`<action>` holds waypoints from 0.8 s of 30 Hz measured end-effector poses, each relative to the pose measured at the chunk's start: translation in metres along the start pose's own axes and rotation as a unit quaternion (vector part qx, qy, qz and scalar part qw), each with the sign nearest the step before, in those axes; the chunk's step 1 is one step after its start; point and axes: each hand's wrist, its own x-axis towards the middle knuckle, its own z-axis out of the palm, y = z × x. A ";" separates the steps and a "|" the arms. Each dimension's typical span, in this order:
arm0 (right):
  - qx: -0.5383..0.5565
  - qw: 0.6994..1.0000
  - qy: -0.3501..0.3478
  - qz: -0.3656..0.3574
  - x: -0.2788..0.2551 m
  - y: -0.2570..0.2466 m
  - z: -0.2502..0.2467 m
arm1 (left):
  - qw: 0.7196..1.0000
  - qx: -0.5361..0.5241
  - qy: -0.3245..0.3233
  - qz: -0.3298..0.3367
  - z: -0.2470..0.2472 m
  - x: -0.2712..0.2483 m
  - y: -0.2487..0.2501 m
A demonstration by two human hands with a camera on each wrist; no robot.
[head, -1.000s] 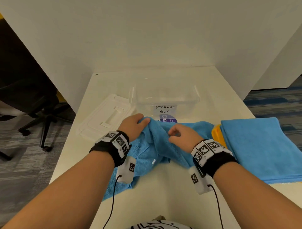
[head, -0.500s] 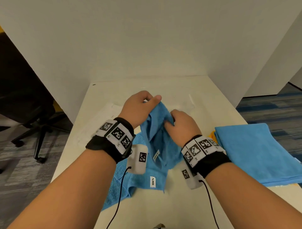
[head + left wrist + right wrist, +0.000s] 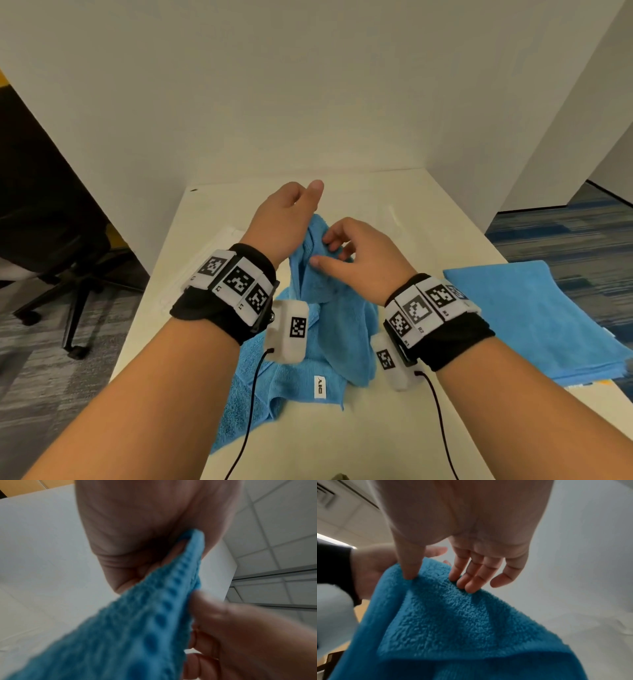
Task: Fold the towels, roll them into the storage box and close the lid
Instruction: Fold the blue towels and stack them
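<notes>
A blue towel (image 3: 329, 318) hangs from my hands, its lower part still crumpled on the table. My left hand (image 3: 308, 212) is raised and pinches the towel's top edge (image 3: 195, 540) between thumb and fingers. My right hand (image 3: 325, 250) is just right of it and slightly lower. Its thumb and nearly straight fingertips (image 3: 462, 584) touch the towel's upper fold (image 3: 436, 601) without closing on it. The storage box is hidden behind my hands. Only a strip of its white lid (image 3: 222, 240) shows at the left.
A second blue towel (image 3: 531, 318) lies folded flat on the table's right side, over a yellow one whose edge (image 3: 582, 383) peeks out. White partition walls close the table's back and right. An office chair (image 3: 68, 267) stands off the left edge.
Both hands have risen and lifted the towel's top off the table. My right hand has gone from gripping the cloth to fingers spread and only touching it.
</notes>
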 end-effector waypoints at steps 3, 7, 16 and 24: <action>-0.031 0.999 0.016 -0.018 0.000 -0.004 -0.001 | 1.000 -0.023 -0.010 -0.001 0.001 -0.002 0.003; -0.040 0.998 0.032 -0.027 0.000 -0.001 -0.003 | 0.999 -0.046 -0.027 -0.004 -0.001 -0.005 0.005; 0.014 0.984 0.177 -0.006 0.014 -0.002 -0.035 | 0.984 0.034 -0.175 0.029 -0.014 -0.014 0.006; -0.130 0.988 0.059 -0.050 0.009 -0.007 -0.051 | 0.988 0.115 -0.075 0.064 -0.032 -0.003 -0.004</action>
